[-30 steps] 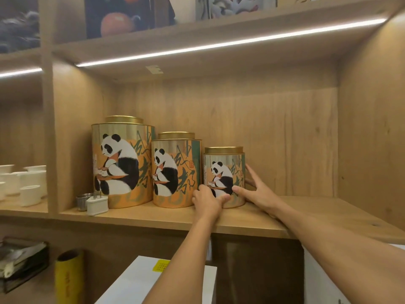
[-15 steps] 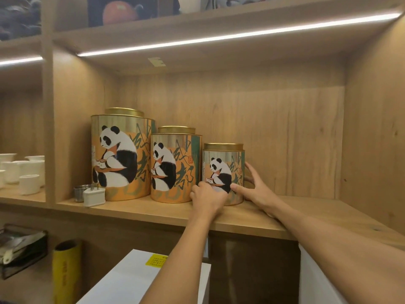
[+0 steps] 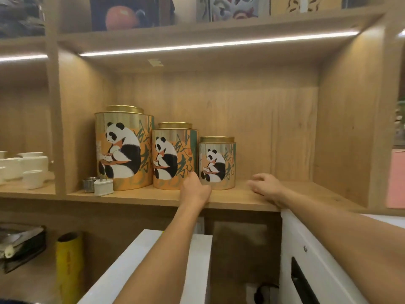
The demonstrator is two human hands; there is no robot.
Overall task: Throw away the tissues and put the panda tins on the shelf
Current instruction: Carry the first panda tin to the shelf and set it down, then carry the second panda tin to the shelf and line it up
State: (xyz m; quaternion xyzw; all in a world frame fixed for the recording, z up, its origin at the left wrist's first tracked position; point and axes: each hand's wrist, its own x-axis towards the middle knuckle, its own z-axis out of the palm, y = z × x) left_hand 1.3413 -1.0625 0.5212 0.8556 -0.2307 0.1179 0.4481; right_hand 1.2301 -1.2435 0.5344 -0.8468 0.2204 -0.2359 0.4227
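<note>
Three gold-lidded panda tins stand in a row on the wooden shelf [image 3: 241,198]: a large tin [image 3: 123,148], a medium tin [image 3: 174,156] and a small tin [image 3: 217,164]. My left hand [image 3: 195,190] is at the shelf's front edge, just in front of the gap between the medium and small tins, fingers curled, holding nothing. My right hand [image 3: 266,188] rests on the shelf to the right of the small tin, apart from it, fingers spread. No tissues are in view.
A small metal cup [image 3: 88,184] and a white box [image 3: 103,187] sit left of the large tin. White cups [image 3: 24,167] fill the left compartment. White cabinets [image 3: 306,249] stand below, a yellow roll [image 3: 69,264] at lower left. The shelf's right half is bare wood.
Both hands have come off the small tin: the right hand moved right and down onto the shelf, the left drew back to the shelf edge. The tin stays upright in place.
</note>
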